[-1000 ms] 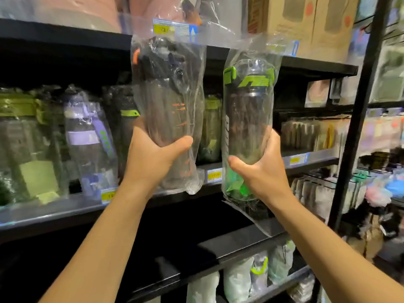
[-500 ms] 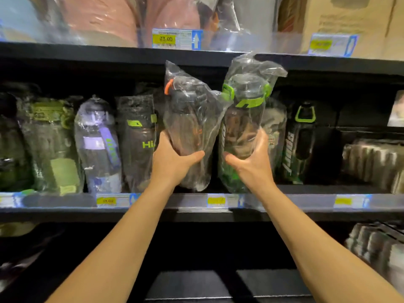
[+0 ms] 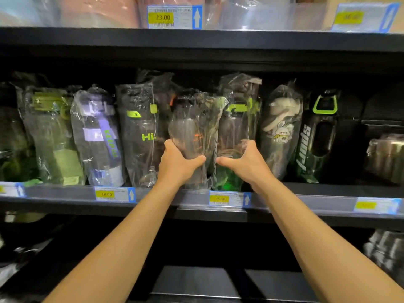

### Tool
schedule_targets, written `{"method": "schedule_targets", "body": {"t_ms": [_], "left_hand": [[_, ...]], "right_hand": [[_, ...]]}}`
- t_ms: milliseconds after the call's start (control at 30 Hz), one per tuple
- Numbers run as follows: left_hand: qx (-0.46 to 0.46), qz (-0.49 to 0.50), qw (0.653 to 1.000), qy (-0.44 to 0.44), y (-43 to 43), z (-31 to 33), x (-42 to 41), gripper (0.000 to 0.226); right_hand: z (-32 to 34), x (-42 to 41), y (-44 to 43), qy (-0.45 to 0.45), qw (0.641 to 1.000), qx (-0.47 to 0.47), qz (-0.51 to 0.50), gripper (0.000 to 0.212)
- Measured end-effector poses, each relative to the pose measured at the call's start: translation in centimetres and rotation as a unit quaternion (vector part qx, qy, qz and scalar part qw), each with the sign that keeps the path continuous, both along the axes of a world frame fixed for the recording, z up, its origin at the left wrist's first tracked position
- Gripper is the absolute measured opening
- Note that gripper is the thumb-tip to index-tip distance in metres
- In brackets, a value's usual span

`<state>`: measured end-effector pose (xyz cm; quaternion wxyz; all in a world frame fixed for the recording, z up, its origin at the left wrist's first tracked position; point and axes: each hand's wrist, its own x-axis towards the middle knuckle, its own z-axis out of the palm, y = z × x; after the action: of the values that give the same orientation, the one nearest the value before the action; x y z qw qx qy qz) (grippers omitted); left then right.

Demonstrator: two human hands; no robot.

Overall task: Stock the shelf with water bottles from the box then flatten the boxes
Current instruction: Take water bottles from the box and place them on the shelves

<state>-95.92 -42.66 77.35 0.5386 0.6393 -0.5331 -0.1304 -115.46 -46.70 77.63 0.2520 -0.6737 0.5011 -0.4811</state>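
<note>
Yellow price labels (image 3: 162, 17); pink packs (image 3: 98, 12)

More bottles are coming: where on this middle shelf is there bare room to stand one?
Bare-looking room lies only between the black sport bottle and the clear-wrapped stack at far right. Leftward, bagged bottles stand packed tight, where the left hand and right hand grip two more.

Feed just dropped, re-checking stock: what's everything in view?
Orange bottle: one, orange trim, bagged, middle shelf.
Green bottle: one, green trim, bagged, right of it.
Olive bottle: one, olive, far left.
Purple bottle: one, purple trim, left.
Hi bottle: one, dark, green lettering, left of orange bottle.
Bunny bottle: one, pale trim, right of green bottle.
Sport bottle: one, black and green, right of bunny bottle.
Price tags: six, yellow and blue, shelf edges.
Left hand: one, fingers round orange bottle.
Right hand: one, fingers round green bottle.
</note>
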Motion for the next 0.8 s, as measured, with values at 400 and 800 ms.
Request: {"method": "schedule_targets", "body": {"t_ms": [400,800], "left_hand": [[0.060,-0.005,0.998,-0.029,2.0,0.6,-0.5,0.110],[0.115,0.033,0.966,-0.227,8.8,0.3,1.0,0.089]], "right_hand": [[0.2,0.0,1.9,0.054,0.998,0.039,-0.023,0.116],[-1.3,-0.4,8.5,0.306,0.942,-0.055,-0.126,0.091]]}}
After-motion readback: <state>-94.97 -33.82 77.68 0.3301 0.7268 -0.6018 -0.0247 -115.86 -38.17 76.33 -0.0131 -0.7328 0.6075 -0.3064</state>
